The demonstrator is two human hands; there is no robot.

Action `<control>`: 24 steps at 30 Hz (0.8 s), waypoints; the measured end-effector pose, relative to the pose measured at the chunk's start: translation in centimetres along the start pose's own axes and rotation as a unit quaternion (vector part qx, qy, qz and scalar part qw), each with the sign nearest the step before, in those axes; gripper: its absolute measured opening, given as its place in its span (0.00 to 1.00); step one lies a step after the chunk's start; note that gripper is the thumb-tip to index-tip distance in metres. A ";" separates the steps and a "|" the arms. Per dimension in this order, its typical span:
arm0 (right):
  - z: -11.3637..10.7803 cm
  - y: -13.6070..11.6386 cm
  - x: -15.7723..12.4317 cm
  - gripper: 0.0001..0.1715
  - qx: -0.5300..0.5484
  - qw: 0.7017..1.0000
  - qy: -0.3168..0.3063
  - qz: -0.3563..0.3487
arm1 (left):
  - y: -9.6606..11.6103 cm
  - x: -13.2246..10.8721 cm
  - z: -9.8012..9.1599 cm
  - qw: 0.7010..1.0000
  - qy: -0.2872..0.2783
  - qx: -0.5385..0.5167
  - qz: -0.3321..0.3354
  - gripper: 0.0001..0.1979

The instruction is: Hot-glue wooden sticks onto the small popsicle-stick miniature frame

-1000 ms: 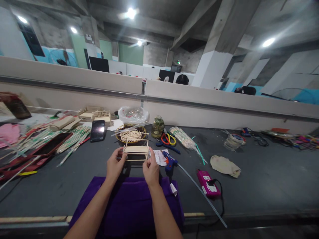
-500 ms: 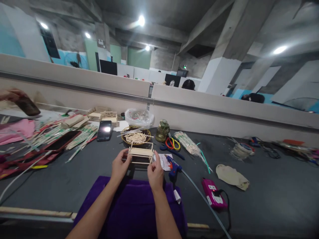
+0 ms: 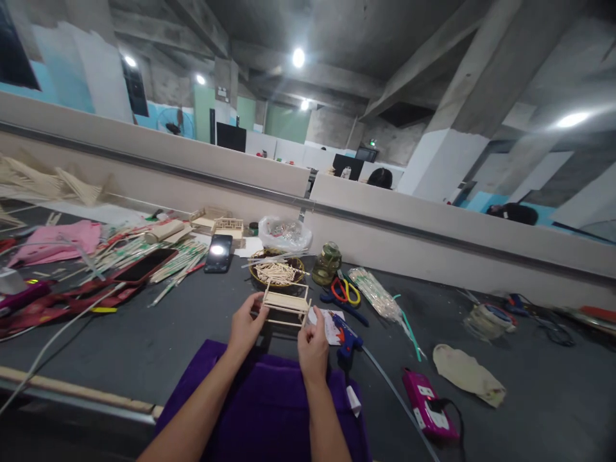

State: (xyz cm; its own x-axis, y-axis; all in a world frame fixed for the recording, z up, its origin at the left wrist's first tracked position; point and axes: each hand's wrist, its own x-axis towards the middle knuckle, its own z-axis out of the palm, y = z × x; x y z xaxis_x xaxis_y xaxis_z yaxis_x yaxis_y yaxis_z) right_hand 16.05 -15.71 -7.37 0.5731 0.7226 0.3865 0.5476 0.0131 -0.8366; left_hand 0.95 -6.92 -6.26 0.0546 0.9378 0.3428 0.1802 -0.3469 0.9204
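Observation:
Between my two hands is a small wooden stick frame (image 3: 287, 301), a miniature piece of furniture with a flat slatted panel and thin posts. My left hand (image 3: 247, 326) pinches its left end with thumb and fingers. At the right end, my right hand (image 3: 313, 343) is closed on the lower corner post. Just beyond the frame sits a round basket (image 3: 254, 274) heaped with short wooden sticks (image 3: 278, 272). A blue glue gun (image 3: 348, 338) lies to the right of my right hand, partly over a printed paper (image 3: 332, 326).
Red-and-yellow scissors (image 3: 345, 291), a glass jar (image 3: 327, 263) and bagged sticks (image 3: 375, 294) lie right of the basket. A pink power strip (image 3: 429, 405) and beige cloth (image 3: 468, 375) are farther right. Phones (image 3: 218, 253), stick bundles (image 3: 180, 262) and finished-looking miniatures (image 3: 227, 227) stand left. A low partition (image 3: 385, 221) backs the table.
The camera view has turned left, so everything sits farther right in the picture. Another person's hand with a brown object at the far left is out of view. I still hold the frame.

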 end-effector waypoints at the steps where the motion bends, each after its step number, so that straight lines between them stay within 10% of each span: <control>1: 0.0 0.1 0.0 0.34 -0.001 1.000 -0.003 0.002 | 0.0 0.0 0.0 1.000 0.003 -0.003 0.000 0.19; 14: 0.2 1.2 0.0 0.29 -0.041 0.999 0.004 0.019 | 0.4 -0.4 0.3 0.999 -0.018 -0.037 -0.002 0.18; 24: -1.2 1.0 -0.3 0.19 -0.025 0.997 0.036 0.068 | -0.4 0.2 0.0 0.945 -0.032 -0.220 -0.239 0.23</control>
State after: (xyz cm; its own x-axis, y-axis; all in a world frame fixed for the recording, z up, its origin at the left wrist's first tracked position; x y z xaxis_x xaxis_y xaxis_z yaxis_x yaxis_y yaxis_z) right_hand 17.15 -16.70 -7.85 0.6848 0.6642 0.2998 0.4909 -0.1164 -0.8634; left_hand 0.94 -6.60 -6.54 0.1322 0.9825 -0.1311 -0.2250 0.1586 0.9614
